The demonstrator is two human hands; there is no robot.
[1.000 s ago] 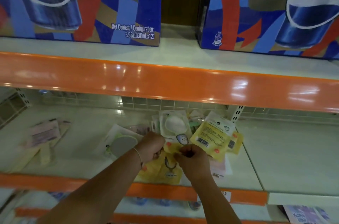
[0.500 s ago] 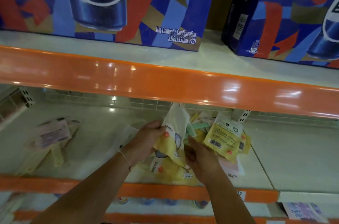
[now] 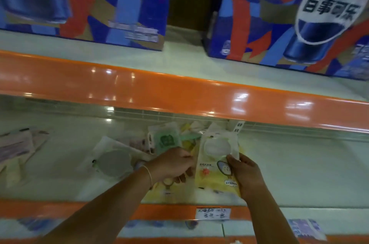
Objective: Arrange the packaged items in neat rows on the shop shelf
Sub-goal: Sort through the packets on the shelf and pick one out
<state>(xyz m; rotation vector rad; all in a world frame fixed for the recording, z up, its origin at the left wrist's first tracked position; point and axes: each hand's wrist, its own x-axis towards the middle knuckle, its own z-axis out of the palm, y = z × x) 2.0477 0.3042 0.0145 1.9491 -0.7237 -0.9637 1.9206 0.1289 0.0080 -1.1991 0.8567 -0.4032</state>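
Observation:
On the middle shelf [image 3: 299, 173] lies a loose heap of flat packets. My right hand [image 3: 246, 176] grips a yellow-and-white packet [image 3: 214, 161] with a round window, held flat just above the shelf. My left hand [image 3: 172, 165] reaches into the heap and pinches a green packet [image 3: 166, 140] at its lower edge. More yellow packets [image 3: 159, 193] lie under both hands near the shelf's front lip. A clear packet with a grey disc [image 3: 114, 160] lies to the left of my left hand.
A pile of pale pink and cream packets [image 3: 16, 147] sits at the shelf's far left. Big blue cola cartons [image 3: 279, 13] stand on the shelf above, behind an orange rail [image 3: 179, 91]. A handwritten price tag [image 3: 213, 213] hangs on the lower orange edge.
The yellow barcode packet in my right hand is gone; that hand now holds the windowed yellow packet flat. My left hand let go of that packet and took the green one.

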